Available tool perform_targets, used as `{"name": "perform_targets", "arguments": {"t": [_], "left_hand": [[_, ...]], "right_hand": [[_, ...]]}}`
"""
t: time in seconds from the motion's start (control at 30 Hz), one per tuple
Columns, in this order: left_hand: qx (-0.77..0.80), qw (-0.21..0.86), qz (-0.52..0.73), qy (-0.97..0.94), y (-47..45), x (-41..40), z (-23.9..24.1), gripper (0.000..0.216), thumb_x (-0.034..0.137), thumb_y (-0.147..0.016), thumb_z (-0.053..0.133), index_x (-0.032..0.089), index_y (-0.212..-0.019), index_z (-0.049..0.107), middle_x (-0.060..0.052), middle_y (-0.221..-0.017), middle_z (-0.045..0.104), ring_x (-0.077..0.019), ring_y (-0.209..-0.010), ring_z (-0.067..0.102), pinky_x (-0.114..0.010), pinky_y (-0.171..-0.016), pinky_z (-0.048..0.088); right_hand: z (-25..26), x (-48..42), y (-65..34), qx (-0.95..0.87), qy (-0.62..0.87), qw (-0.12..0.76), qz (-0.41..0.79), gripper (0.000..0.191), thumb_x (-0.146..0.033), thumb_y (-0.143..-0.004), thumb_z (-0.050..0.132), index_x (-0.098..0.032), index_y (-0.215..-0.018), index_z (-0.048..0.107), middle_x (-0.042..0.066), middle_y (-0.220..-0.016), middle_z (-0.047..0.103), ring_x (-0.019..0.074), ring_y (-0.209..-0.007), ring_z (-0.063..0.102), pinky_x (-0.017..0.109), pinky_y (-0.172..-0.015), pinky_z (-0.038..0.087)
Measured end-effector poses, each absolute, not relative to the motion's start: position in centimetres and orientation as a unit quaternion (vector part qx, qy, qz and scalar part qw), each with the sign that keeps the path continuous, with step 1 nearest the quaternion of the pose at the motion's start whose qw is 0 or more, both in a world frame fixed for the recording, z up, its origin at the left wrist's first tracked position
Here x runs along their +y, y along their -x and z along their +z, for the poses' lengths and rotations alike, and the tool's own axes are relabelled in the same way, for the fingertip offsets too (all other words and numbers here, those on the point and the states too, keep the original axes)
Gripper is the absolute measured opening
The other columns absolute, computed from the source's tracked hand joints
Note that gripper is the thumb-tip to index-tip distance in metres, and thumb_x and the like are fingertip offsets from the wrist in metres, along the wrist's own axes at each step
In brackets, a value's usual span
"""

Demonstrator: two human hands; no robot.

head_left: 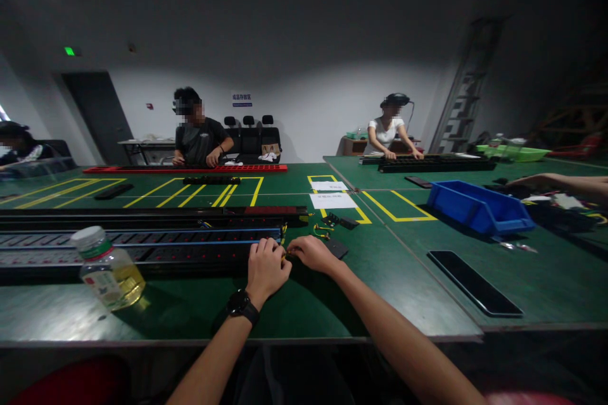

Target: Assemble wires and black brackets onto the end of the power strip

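Note:
Long black slotted panels with blue edge strips lie along the table, their right end beneath my hands. My left hand, wearing a black watch, is closed at that end with fingers bent down; what they grip is hidden. My right hand is pinched closed just beside it, fingertips almost touching the left ones. A yellow cable sticks up behind the left fingers, and a bit of yellow shows between the hands at the right fingertips. Small black parts with yellow wires lie just beyond.
A bottle of yellow liquid stands at left front. To the right are a blue bin and a dark phone-like slab. White papers lie ahead. Two people work across the table; another person's arm reaches in at right.

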State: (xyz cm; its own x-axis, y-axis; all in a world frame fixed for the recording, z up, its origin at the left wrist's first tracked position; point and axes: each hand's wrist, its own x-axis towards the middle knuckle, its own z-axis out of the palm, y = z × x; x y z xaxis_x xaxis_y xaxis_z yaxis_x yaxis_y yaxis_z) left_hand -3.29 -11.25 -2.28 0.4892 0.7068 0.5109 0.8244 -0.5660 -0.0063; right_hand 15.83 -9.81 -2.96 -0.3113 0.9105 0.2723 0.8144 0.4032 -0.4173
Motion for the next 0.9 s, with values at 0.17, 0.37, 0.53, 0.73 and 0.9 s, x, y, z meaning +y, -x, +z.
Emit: {"name": "perform_targets", "arguments": {"t": [0.17,0.37,0.53,0.73,0.9], "left_hand": [[-0.447,0.132,-0.234,0.853,3.32,-11.16,-2.39,0.015,0.027,-0.087,0.061,0.02,-0.09,0.074,-0.01,-0.1,0.067,-0.0286,-0.102,0.056,-0.045,-0.089,0.039],[-0.446,0.135,-0.234,0.853,3.36,-11.16,-2.42,0.015,0.027,-0.087,0.061,0.02,-0.089,0.074,-0.01,-0.1,0.066,-0.0284,-0.102,0.056,-0.046,-0.089,0.04],[-0.447,0.134,-0.236,0.853,3.33,-11.18,-2.41,0.015,0.027,-0.087,0.061,0.021,-0.089,0.074,-0.01,-0.101,0.066,-0.0286,-0.102,0.055,-0.046,-0.088,0.04],[-0.447,0.134,-0.235,0.853,3.33,-11.19,-2.35,0.015,0.027,-0.087,0.061,0.02,-0.089,0.074,-0.01,-0.1,0.066,-0.0287,-0.101,0.055,-0.046,-0.088,0.041],[-0.448,0.128,-0.234,0.854,3.32,-11.2,-2.32,0.015,0.027,-0.087,0.061,0.02,-0.09,0.074,-0.011,-0.101,0.066,-0.0297,-0.102,0.055,-0.047,-0.089,0.041]], "right_hand": [[-3.11,-9.71,-15.93,-0.805,0.531,0.242,0.101,0.028,-0.016,-0.095,0.06,-0.025,-0.109,0.082,0.005,-0.109,0.081,0.021,-0.103,0.074,0.026,-0.09,0.05],[-3.16,-9.64,-15.92,-0.805,0.532,0.243,0.099,0.027,-0.016,-0.095,0.06,-0.025,-0.108,0.082,0.004,-0.109,0.081,0.0211,-0.103,0.074,0.026,-0.089,0.05],[-3.25,-9.58,-15.92,-0.805,0.533,0.241,0.098,0.028,-0.015,-0.096,0.059,-0.025,-0.109,0.082,0.005,-0.109,0.081,0.0209,-0.103,0.074,0.026,-0.09,0.05],[-3.27,-9.62,-15.95,-0.805,0.53,0.245,0.101,0.028,-0.015,-0.095,0.059,-0.025,-0.109,0.082,0.004,-0.109,0.081,0.0212,-0.103,0.074,0.027,-0.09,0.05],[-3.16,-9.7,-15.88,-0.802,0.532,0.25,0.107,0.028,-0.015,-0.096,0.059,-0.025,-0.107,0.082,0.004,-0.109,0.081,0.0212,-0.103,0.074,0.027,-0.089,0.051]]}}
